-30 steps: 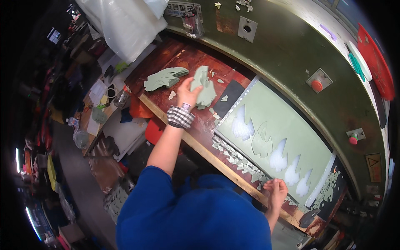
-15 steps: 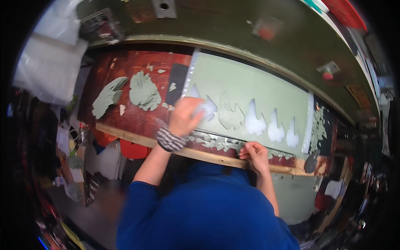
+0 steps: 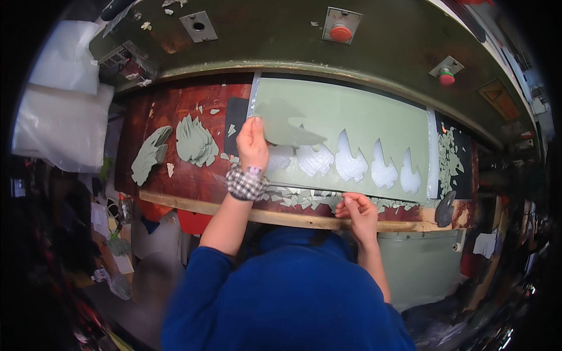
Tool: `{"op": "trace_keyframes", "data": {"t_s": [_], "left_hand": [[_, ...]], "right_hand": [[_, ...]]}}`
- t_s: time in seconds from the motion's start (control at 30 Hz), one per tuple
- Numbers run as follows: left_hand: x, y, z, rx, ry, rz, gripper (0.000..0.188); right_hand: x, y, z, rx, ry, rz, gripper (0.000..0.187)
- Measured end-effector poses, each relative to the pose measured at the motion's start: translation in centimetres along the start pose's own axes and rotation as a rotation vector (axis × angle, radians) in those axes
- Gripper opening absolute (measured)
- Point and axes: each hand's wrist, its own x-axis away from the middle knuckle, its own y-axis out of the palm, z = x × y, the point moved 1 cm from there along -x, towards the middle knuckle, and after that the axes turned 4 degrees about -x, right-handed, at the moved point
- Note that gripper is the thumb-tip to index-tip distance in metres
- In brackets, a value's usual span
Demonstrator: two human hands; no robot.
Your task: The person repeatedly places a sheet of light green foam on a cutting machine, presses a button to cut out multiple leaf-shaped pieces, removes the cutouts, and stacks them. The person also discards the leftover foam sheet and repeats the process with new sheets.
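A light grey-green sheet lies on the bench with a row of pointed, jagged cut-outs showing white. Above its left part, my left hand pinches a cut piece of the same grey-green material by its left end. The piece is lifted and stretches out to the right over the holes. My right hand is at the sheet's front edge, thumb and fingers drawn together; what they pinch, if anything, is hidden.
Two piles of cut pieces, one fanned and one leaning, lie on the red-brown board. Scraps run along the front wooden rail, with more at the right. A machine beam with a red button spans the back.
The piece that lay in the second cut-out from the left is now raised in my left hand, leaving white there. My right hand stays by the front edge. The view has shifted slightly.
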Motion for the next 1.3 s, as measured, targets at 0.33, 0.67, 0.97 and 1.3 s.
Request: {"op": "trace_keyframes", "data": {"t_s": [0.33,0.67,0.97,1.3], "left_hand": [[7.8,0.7,4.1,0.277,-0.349,-0.313,0.027],[6.1,-10.7,5.0,-0.027,-0.155,0.187,0.027],[2.2,-18.3,4.7,-0.628,0.331,0.422,0.022],[-0.3,-22.8,0.5,-1.394,0.557,-0.101,0.023]], "right_hand": [[-1.3,7.3,-4.0,0.514,-0.396,-0.123,0.031],[1.5,4.5,-3.6,0.533,-0.387,-0.426,0.033],[1.9,1.5,-2.5,0.923,-0.113,-0.437,0.025],[1.4,1.8,-2.3,0.913,-0.039,-0.338,0.038]]}}
